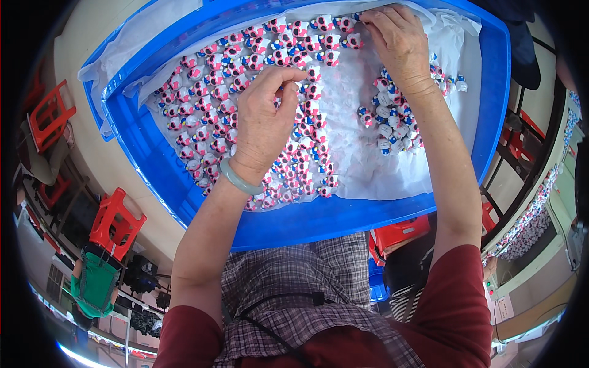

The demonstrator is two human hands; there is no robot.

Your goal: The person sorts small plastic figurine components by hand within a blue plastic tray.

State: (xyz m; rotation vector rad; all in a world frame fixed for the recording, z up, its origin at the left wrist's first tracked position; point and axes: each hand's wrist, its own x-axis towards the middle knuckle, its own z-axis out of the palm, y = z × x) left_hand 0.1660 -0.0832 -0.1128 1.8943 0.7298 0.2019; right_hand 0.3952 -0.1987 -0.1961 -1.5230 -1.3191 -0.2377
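Observation:
A big blue plastic tray (307,221) lined with white sheet (362,153) holds several rows of small pink-and-white toy figures (208,104), laid side by side. A loose heap of the same figures (389,126) lies right of the middle. My left hand (264,116) hovers over the rows with thumb and fingertips pinched together; a small figure seems held there, mostly hidden. A pale green bangle (238,178) circles that wrist. My right hand (399,40) reaches to the tray's far edge, fingers curled down onto the top row of figures.
Red plastic stools (116,221) stand on the floor at the left, another (49,113) farther out. A red crate (399,233) sits under the tray at the right. My checked apron (294,288) fills the lower middle.

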